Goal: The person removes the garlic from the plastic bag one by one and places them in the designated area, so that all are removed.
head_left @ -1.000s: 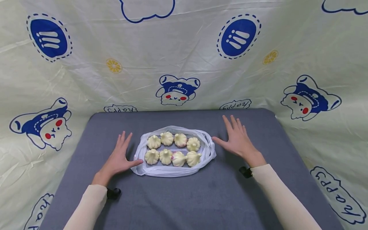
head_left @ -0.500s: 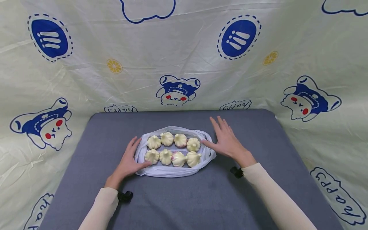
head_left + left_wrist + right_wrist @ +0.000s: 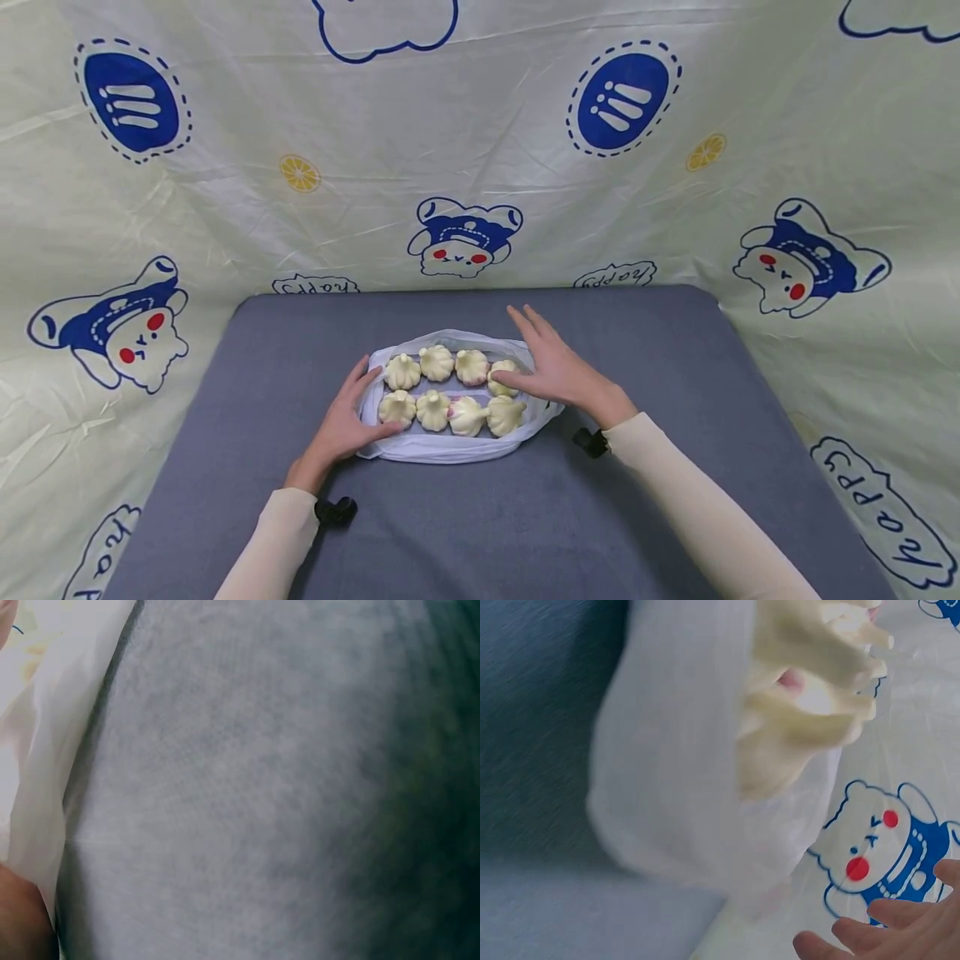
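Observation:
Several pale garlic bulbs [image 3: 437, 362] sit in two rows inside a white plastic bag [image 3: 450, 451], whose mouth is folded down round them. At the bag's left end is my left hand [image 3: 345, 427], its fingers along the outer side and its thumb over the front rim beside a bulb. My right hand [image 3: 561, 372] spreads over the right end, fingers extended, its thumb overlapping the back right bulb. In the right wrist view, the fingers [image 3: 900, 930] stand apart from the bag side [image 3: 675, 750]. The left wrist view catches only the bag's edge [image 3: 41, 765] and a bit of skin.
A grey cloth-covered table [image 3: 465, 533] lies under the bag. Behind it and at both sides hangs a pale curtain [image 3: 480, 125] with blue cartoon prints. Each wrist wears a small black camera, such as the left one [image 3: 337, 512].
Both hands have moved inward: the left to the right, up to the bag's left end, and the right to the left, over the bag's right end. The bag's left side looks slightly pushed in.

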`<control>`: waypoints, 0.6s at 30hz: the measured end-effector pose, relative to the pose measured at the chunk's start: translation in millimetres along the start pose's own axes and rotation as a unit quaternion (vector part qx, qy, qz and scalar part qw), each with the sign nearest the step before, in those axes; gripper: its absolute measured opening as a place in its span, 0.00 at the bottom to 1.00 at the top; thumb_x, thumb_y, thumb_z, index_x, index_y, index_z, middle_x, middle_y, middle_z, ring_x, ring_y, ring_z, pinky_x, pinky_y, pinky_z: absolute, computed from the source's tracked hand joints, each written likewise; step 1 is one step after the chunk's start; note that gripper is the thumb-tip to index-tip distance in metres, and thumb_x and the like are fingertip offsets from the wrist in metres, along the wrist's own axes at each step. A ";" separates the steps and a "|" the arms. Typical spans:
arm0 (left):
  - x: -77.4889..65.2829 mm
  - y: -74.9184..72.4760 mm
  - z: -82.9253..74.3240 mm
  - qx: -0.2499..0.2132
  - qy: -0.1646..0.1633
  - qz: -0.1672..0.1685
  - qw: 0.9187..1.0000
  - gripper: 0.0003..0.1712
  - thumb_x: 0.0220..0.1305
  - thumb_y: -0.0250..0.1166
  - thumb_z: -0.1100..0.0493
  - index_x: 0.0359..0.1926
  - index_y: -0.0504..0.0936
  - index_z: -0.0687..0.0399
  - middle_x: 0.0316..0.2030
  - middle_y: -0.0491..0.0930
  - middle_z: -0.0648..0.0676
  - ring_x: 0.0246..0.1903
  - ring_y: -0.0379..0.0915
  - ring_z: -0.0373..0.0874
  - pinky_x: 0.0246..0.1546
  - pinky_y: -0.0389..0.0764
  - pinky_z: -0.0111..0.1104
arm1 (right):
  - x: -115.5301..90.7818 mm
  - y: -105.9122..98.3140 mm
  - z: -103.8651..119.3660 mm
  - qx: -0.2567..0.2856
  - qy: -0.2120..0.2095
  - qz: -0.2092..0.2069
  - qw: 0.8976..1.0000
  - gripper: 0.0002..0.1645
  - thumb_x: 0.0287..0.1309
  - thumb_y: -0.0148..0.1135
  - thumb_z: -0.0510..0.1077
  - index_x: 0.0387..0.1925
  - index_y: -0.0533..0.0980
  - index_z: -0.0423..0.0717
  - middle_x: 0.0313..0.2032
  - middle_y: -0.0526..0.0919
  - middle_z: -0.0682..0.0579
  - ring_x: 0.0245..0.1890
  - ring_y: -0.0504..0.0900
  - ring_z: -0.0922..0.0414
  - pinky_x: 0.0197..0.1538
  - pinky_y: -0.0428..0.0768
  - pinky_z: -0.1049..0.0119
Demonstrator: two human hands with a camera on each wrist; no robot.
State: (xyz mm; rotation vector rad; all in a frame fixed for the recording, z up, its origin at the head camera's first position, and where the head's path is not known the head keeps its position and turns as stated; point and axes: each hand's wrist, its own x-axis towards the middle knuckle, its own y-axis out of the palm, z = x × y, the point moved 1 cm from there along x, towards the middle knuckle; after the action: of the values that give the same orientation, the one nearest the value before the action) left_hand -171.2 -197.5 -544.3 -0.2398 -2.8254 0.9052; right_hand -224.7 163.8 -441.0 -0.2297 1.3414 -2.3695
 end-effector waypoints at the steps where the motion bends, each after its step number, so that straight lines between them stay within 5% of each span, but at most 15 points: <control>1: 0.0 0.2 -0.2 -0.005 -0.003 0.001 1.000 0.60 0.49 0.82 0.46 0.78 0.62 0.57 0.83 0.45 0.59 0.80 0.42 0.65 0.74 0.52 0.65 | 2.1 0.9 2.7 0.007 -0.003 0.005 1.000 0.65 0.58 0.63 0.76 0.83 0.37 0.67 0.84 0.36 0.48 0.83 0.41 0.42 0.73 0.58 0.29; 18: 3.0 1.2 -3.4 -0.010 -0.038 0.043 0.998 0.66 0.48 0.82 0.45 0.81 0.55 0.52 0.82 0.37 0.64 0.80 0.36 0.68 0.74 0.50 0.65 | 36.8 5.9 42.6 0.049 -0.090 0.072 0.992 0.60 0.61 0.65 0.69 0.83 0.44 0.59 0.82 0.50 0.51 0.81 0.53 0.48 0.77 0.61 0.42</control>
State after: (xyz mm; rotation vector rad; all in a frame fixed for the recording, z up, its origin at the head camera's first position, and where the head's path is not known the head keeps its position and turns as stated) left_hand -173.3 -194.1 -542.0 -0.3381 -2.9161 0.9218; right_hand -242.2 112.1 -425.7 -0.3005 1.1174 -2.2294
